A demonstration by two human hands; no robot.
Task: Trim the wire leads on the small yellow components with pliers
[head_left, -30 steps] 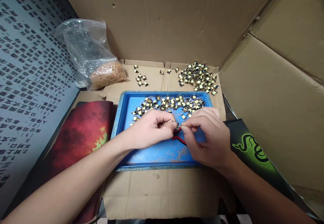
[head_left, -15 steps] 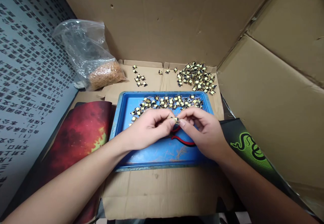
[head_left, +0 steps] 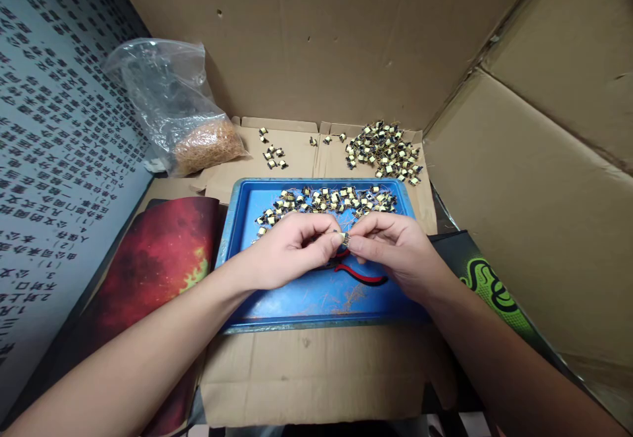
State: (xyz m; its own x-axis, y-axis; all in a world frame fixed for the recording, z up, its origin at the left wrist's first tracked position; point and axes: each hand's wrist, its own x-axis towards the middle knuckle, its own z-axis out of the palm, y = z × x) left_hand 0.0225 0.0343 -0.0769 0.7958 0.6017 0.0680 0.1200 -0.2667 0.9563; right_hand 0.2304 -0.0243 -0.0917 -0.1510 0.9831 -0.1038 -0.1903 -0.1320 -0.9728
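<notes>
My left hand [head_left: 291, 249] and my right hand [head_left: 390, 249] meet over the blue tray [head_left: 237, 226], both pinching one small yellow-and-black component [head_left: 345, 238] between their fingertips. Under the hands a red-handled tool [head_left: 363, 275] lies on the tray. A row of several similar small components [head_left: 331, 201] is spread along the tray's far side.
A larger pile of components [head_left: 386, 150] and a few loose ones [head_left: 274, 153] lie on the cardboard behind the tray. A clear plastic bag [head_left: 173, 104] with tan material stands at the back left. A red mat [head_left: 158, 259] lies left, a black-green mat [head_left: 487, 285] right. Cardboard walls enclose the area.
My right hand has rotated and shifted a little up and left, staying pinched on the component with the left hand; more of the red-handled tool shows on the tray.
</notes>
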